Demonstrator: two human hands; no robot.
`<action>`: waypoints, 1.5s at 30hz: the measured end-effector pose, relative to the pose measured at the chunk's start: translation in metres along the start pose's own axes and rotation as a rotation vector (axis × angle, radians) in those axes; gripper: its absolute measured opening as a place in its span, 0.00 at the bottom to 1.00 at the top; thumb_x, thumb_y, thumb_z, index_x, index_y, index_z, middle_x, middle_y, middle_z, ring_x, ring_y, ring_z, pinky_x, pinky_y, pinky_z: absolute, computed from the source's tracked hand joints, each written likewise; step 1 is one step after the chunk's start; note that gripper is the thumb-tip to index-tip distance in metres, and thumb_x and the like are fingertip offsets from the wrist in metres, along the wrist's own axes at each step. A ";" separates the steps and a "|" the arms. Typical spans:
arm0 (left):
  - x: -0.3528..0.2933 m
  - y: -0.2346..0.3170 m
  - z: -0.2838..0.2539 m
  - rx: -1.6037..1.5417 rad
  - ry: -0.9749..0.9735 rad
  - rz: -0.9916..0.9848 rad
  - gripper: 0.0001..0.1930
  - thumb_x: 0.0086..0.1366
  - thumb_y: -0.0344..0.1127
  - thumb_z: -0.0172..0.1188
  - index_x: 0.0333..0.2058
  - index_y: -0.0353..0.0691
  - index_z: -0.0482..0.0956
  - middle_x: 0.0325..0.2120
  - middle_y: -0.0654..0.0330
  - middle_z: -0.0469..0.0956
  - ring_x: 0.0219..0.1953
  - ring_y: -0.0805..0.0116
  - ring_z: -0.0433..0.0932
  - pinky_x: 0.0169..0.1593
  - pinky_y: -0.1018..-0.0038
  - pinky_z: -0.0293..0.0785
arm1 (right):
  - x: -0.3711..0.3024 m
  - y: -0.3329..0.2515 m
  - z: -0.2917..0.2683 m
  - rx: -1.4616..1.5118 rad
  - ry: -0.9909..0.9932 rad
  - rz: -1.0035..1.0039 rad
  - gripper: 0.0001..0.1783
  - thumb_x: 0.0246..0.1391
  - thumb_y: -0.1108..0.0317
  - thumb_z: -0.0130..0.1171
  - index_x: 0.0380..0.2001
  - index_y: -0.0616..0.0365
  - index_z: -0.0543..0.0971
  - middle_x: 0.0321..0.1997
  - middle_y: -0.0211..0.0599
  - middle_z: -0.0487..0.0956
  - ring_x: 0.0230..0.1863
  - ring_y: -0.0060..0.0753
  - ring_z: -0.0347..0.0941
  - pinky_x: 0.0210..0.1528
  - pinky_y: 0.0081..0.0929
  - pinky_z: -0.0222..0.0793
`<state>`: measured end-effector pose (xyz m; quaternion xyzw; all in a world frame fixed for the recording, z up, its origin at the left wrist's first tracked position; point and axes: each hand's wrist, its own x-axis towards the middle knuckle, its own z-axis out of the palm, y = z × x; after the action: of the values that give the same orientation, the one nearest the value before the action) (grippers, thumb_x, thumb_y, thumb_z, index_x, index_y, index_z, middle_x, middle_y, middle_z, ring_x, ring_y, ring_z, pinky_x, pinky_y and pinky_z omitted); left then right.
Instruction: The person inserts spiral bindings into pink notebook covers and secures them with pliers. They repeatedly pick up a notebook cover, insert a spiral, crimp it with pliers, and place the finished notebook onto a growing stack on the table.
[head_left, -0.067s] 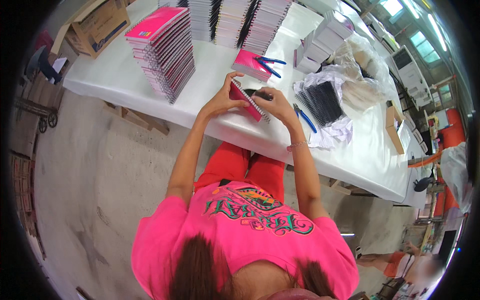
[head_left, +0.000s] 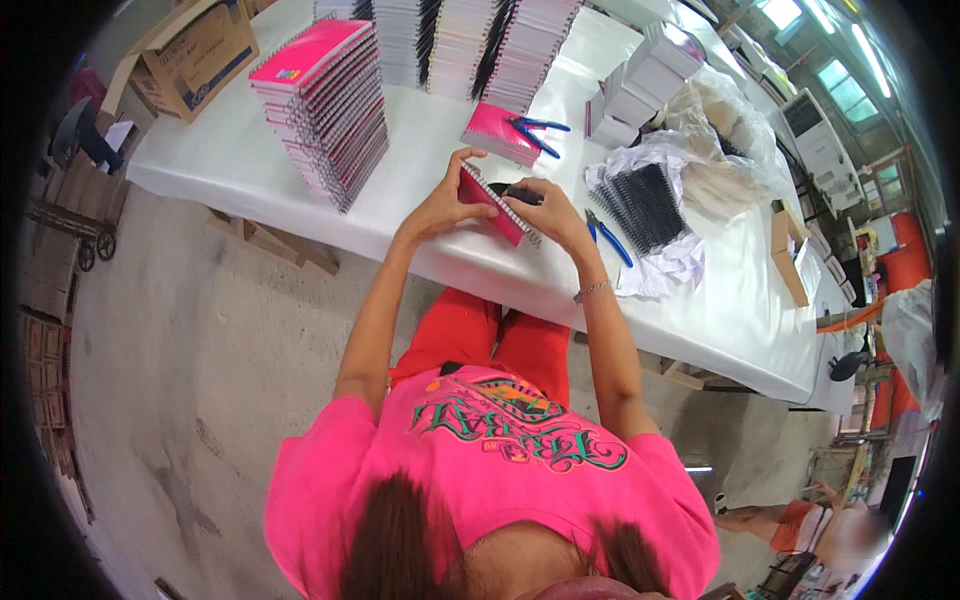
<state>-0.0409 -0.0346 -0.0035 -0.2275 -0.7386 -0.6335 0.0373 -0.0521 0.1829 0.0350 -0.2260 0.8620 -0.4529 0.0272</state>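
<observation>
My left hand (head_left: 443, 208) grips a pink spiral notebook (head_left: 492, 212) near the table's front edge, thumb on its cover and fingers around the far side. The notebook stands tilted, with its row of coil loops turned up and to the right. Against that coil edge, my right hand (head_left: 548, 212) is closed on a small black object (head_left: 523, 195), partly hidden by the fingers; its kind cannot be made out. Just beyond lies a pink notebook stack (head_left: 503, 133) with blue-handled pliers (head_left: 540, 132) on top. Another blue-handled plier (head_left: 610, 240) rests right of my right hand.
A tall stack of pink spiral notebooks (head_left: 325, 115) stands at the left, with more stacks (head_left: 465, 50) behind. Black binding coils (head_left: 645, 205) lie on white paper at the right, beside clear plastic bags (head_left: 735, 140). A cardboard box (head_left: 195, 60) sits at the far left corner.
</observation>
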 end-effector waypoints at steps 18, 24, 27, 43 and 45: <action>-0.027 0.035 0.054 -0.054 0.314 -0.026 0.12 0.67 0.33 0.59 0.47 0.34 0.77 0.41 0.59 0.80 0.39 0.73 0.78 0.46 0.76 0.73 | -0.119 0.048 -0.029 -0.451 0.726 0.111 0.29 0.50 0.63 0.67 0.55 0.58 0.72 0.49 0.55 0.70 0.53 0.53 0.65 0.57 0.45 0.61; -0.029 0.023 0.044 -0.045 0.259 -0.074 0.13 0.67 0.33 0.61 0.48 0.34 0.78 0.37 0.61 0.83 0.36 0.77 0.78 0.43 0.77 0.73 | -0.107 -0.035 0.015 -0.301 0.717 -0.152 0.30 0.48 0.66 0.69 0.55 0.58 0.73 0.50 0.51 0.71 0.50 0.51 0.69 0.55 0.42 0.65; -0.028 0.026 0.043 -0.035 0.246 -0.087 0.12 0.67 0.30 0.60 0.48 0.35 0.78 0.35 0.60 0.83 0.37 0.76 0.80 0.42 0.78 0.75 | -0.103 -0.051 0.044 -0.247 0.593 -0.153 0.31 0.46 0.64 0.70 0.55 0.54 0.74 0.51 0.51 0.71 0.50 0.53 0.70 0.53 0.43 0.66; -0.035 0.034 0.046 -0.081 0.308 -0.042 0.14 0.65 0.22 0.53 0.48 0.32 0.78 0.38 0.54 0.84 0.43 0.70 0.83 0.47 0.75 0.80 | -0.099 -0.057 0.075 -0.262 0.582 -0.141 0.28 0.45 0.65 0.68 0.52 0.55 0.76 0.47 0.48 0.73 0.47 0.51 0.74 0.46 0.42 0.71; -0.037 0.039 0.045 -0.080 0.291 -0.085 0.13 0.67 0.23 0.53 0.48 0.32 0.79 0.39 0.56 0.84 0.45 0.72 0.83 0.47 0.78 0.79 | -0.100 -0.061 0.076 -0.262 0.583 -0.141 0.28 0.45 0.66 0.68 0.52 0.56 0.76 0.46 0.47 0.73 0.46 0.51 0.75 0.44 0.41 0.72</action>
<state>0.0181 0.0014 0.0106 -0.1032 -0.7084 -0.6898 0.1082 0.0791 0.1367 0.0226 -0.1477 0.8666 -0.3847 -0.2813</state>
